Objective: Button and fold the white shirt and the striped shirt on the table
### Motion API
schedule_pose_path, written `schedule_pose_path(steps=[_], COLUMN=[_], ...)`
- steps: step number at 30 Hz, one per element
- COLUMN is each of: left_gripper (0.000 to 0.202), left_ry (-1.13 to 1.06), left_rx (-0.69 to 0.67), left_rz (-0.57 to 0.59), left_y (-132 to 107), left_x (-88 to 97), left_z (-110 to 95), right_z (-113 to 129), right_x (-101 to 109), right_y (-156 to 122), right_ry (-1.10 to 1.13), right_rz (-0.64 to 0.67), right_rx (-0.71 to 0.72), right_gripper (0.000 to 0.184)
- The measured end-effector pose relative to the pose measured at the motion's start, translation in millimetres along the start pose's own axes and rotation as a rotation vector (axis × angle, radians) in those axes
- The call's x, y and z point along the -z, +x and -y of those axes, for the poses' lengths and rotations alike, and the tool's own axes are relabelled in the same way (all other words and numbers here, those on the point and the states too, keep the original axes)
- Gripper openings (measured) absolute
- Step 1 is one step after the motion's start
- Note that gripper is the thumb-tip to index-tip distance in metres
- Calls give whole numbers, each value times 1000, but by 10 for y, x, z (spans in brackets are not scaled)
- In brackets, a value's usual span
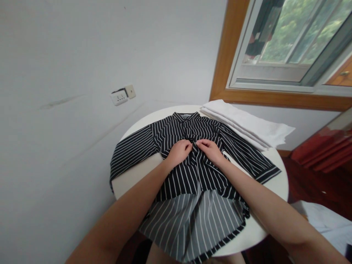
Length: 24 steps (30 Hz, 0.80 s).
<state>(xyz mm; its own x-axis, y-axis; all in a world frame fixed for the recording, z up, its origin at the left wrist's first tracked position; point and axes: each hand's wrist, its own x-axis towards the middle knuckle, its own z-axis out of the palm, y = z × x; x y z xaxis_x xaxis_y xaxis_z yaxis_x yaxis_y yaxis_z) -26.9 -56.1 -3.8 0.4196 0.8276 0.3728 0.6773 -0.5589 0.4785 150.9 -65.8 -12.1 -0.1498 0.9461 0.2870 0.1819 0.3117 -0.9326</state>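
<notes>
A black shirt with white stripes (189, 165) lies spread face up on a round white table (277, 183), collar at the far side, sleeves out to both sides. Its lower front flaps are turned back, so the grey inside shows near me. My left hand (179, 151) and my right hand (209, 148) meet at the chest of the shirt. Both have their fingers curled and pinched on the front placket, close together. What lies between the fingertips is too small to make out.
A folded white cloth (247, 124) lies on the far right part of the table. A white wall with a socket (118, 97) stands to the left. A wood-framed window (280, 51) is at the upper right, and pale fabric (324, 223) lies at the lower right.
</notes>
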Motion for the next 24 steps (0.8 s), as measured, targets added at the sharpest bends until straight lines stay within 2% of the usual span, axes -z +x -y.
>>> schedule_pose_path(steps=[6,13,24], left_gripper=[34,37,38], left_ry=[-151,-169,-178], left_rx=[37,45,53], left_rz=[-17,10,26], left_y=[7,15,7], left_x=[30,30,30], left_z=[35,27,16], right_z=[-119,-148,-91], right_x=[-15,-17,85], right_y=[7,21,20], right_ry=[-111,-106,-61], right_rz=[43,15,73], right_rx=[52,60,31], right_gripper=[26,26,24])
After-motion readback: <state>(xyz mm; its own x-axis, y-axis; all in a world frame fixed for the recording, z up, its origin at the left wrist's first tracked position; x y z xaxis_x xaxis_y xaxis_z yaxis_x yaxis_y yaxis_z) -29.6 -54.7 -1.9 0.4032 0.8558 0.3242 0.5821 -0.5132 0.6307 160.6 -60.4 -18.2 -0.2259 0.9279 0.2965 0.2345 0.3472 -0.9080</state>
